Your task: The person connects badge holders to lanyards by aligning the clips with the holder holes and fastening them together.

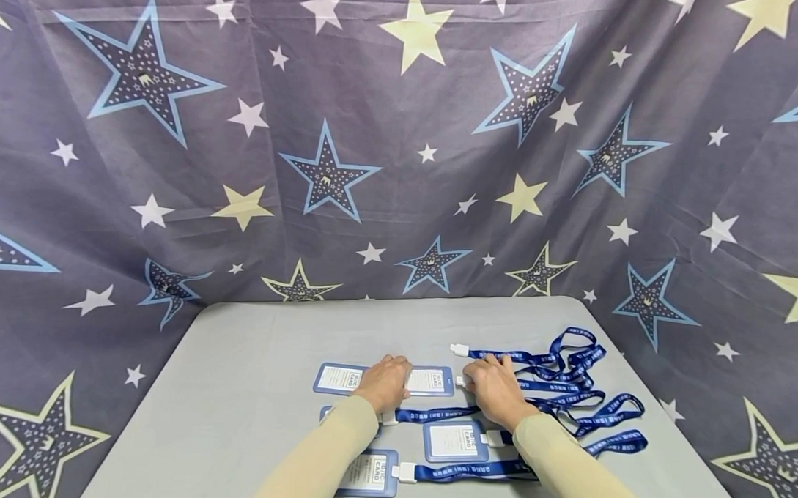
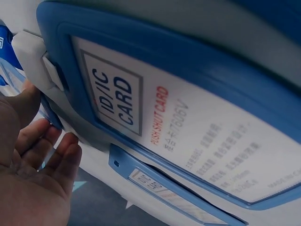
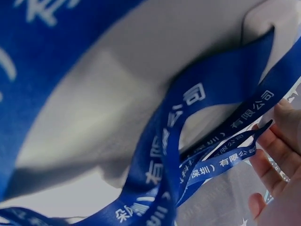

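In the head view my left hand (image 1: 386, 384) is at the inner end of a blue-framed ID card holder (image 1: 430, 380). Its thumb and fingers pinch the holder's edge, partly hidden by the hand. To the right, my right hand (image 1: 500, 388) pinches a blue lanyard (image 3: 225, 157) near its white clip (image 1: 460, 381). That clip lies just right of the card holder, apart from it. Another card holder (image 1: 338, 377) is left of my left hand. Closest to the left wrist camera is a card holder (image 2: 188, 108) joined to a white clip (image 2: 35, 59).
Nearer me on the grey table (image 1: 235, 404) are a card holder (image 1: 456, 441) and a lower one (image 1: 368, 473), both clipped to lanyards. Another is half hidden under my left forearm. Looped lanyards (image 1: 576, 358) pile up at the right. A star-patterned curtain (image 1: 387, 205) borders the table.
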`<state>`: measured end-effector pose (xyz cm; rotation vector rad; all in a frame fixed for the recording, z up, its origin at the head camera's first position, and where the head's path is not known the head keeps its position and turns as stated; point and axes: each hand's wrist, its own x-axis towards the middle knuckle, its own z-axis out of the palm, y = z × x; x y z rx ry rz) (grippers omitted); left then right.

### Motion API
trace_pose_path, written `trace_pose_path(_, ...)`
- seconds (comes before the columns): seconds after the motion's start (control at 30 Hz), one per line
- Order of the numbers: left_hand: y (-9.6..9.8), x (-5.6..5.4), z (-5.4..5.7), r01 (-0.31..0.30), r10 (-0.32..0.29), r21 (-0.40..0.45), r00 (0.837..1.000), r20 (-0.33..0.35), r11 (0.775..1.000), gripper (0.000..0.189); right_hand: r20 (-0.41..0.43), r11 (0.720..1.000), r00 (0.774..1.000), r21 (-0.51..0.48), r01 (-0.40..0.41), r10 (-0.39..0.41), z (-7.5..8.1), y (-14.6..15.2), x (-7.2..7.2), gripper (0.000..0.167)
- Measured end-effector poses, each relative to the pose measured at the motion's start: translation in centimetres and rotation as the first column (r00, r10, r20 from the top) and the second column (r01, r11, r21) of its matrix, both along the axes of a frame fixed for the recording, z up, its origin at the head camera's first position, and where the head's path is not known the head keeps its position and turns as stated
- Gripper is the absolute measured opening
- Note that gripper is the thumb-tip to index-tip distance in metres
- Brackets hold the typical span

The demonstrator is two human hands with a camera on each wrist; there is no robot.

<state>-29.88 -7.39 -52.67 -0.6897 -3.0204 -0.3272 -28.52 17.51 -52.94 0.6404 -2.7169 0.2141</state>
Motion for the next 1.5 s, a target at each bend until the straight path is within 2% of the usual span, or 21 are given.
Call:
trace_pose_path(0.57, 0.2, 0.4, 0.6, -0.006, 0.006, -0.011, 1.000, 0.003, 1.000, 0.044, -0.008, 0.998, 1.000, 0.059, 0.018, -0.018, -0.2, -0.4, -0.2, 0.011)
trace_pose_path(1.0, 0.2, 0.6, 0.5, 0.004, -0.004, -0.012, 1.000, -0.030, 1.000, 0.046, -0.013, 0.997, 1.000, 0.070, 0.024, -0.023, -0.3, -0.7, -0.1, 0.010)
trace_pose_path(1.5, 0.2, 0.7, 0.7, 0.009, -0.010, -0.026, 1.000, -0.030, 1.000, 0.044, -0.011, 0.996, 1.000, 0.079, 0.029, -0.029, 0.1, -1.3, 0.1, 0.012)
